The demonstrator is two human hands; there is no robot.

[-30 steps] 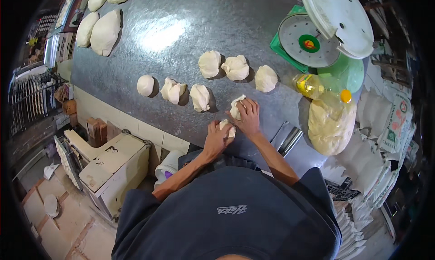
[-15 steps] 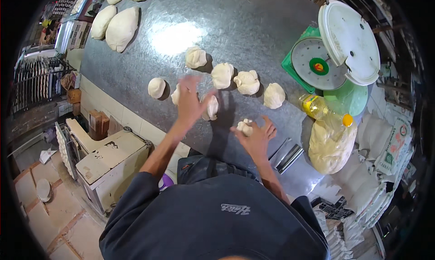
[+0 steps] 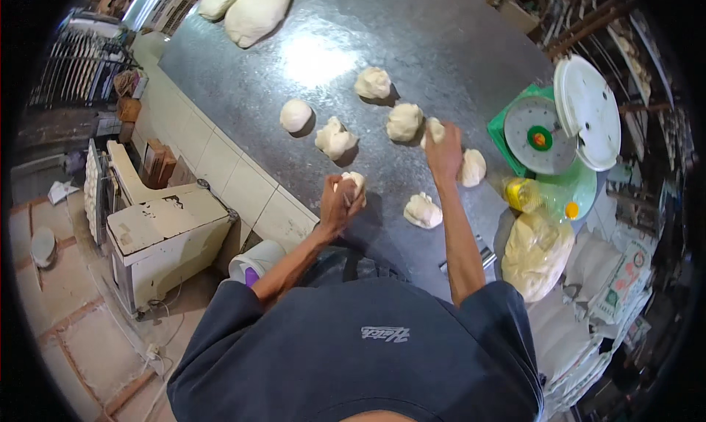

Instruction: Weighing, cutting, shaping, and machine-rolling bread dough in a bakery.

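Near the table's front edge, my left hand point(image 3: 338, 206) is closed around a dough piece point(image 3: 357, 185). My right hand point(image 3: 444, 153) reaches farther out, its fingers curled over another dough piece point(image 3: 434, 132), partly hidden. Between the two hands, closer to me, lies a lumpy dough piece point(image 3: 423, 211). Another dough piece point(image 3: 473, 168) sits just right of my right wrist. Left of that hand is a rounder dough piece point(image 3: 404, 122), with a dough piece point(image 3: 373, 83) beyond it. Farther left are a smooth dough ball point(image 3: 296, 116) and a knobbly dough piece point(image 3: 336, 138).
Large dough masses point(image 3: 257, 15) lie at the far left of the dark table point(image 3: 243, 80). At right stand a green scale point(image 3: 540, 137) with a white lid point(image 3: 588, 113), a yellow-capped bottle point(image 3: 523, 194) and bagged dough point(image 3: 537, 253). A metal scraper point(image 3: 485, 254) is partly behind my right forearm.
My left hand has come back toward me and closed on a dough piece. My right hand has left the nearest lump and reached forward to another piece. The whole view has shifted.
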